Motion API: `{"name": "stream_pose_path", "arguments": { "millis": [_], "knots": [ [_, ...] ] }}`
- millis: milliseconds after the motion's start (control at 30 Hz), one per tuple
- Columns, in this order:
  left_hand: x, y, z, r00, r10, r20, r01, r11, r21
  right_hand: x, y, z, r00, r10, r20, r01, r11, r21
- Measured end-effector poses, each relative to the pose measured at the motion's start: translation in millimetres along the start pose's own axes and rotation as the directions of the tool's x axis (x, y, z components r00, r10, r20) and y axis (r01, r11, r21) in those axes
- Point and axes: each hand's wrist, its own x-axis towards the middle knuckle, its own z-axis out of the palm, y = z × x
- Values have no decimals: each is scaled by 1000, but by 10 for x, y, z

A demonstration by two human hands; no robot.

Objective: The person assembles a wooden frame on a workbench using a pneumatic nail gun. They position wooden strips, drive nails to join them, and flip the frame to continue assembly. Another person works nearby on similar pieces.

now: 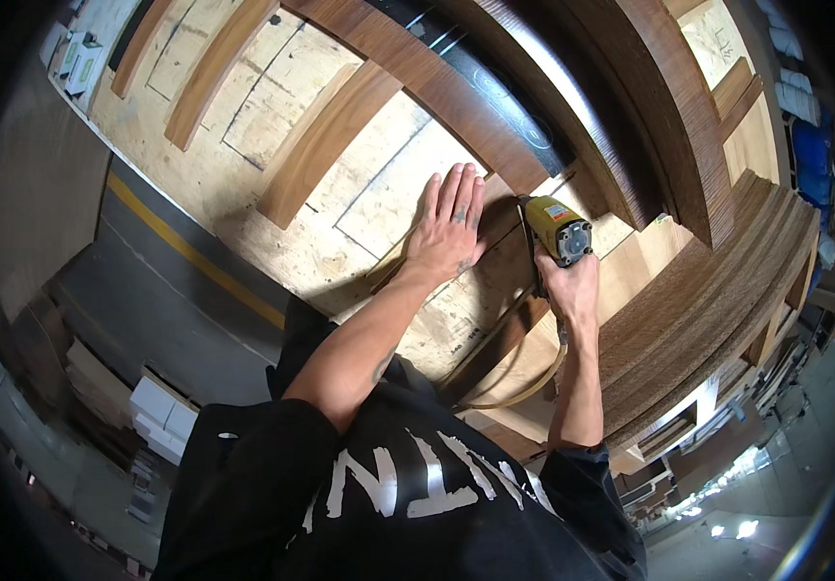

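My right hand (571, 283) is wrapped round the handle of a yellow and black pneumatic nail gun (557, 225). The gun's nose points down toward brown wood and is hidden under its body. A tan air hose (532, 387) curves away below the grip. To the left of the gun, my left hand (445, 232) lies flat with fingers stretched out and holds nothing. Its fingertips touch down beside the edge of a long brown wooden board (437, 107), and its thumb is near a darker brown piece (505, 225).
Marked lines cross the pale plywood worktop (272, 107). Several curved wooden strips (325, 145) lie at the left. Large dark curved wooden parts (669, 107) rise at the far right, with stacked curved brown panels (698, 300) nearer. A yellow line (195, 252) runs along the floor.
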Motion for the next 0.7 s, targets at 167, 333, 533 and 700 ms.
{"name": "stream_pose_path", "arguments": {
  "millis": [167,333,533,700],
  "knots": [
    [-3,-99,-120,988,-9,152,-3,997,76,-15,-27,182,995,-79,-69,79,997,10],
    [-15,-73,-84,996,2,92,-6,999,43,-36,-102,116,999,-27,-41,25,998,-60],
    [-4,-66,-82,997,9,77,-13,998,53,16,40,139,997,-55,-57,48,993,-107],
    [-15,-66,-64,998,10,55,-14,997,74,18,55,181,997,-36,-74,31,997,-67]
  ]
}}
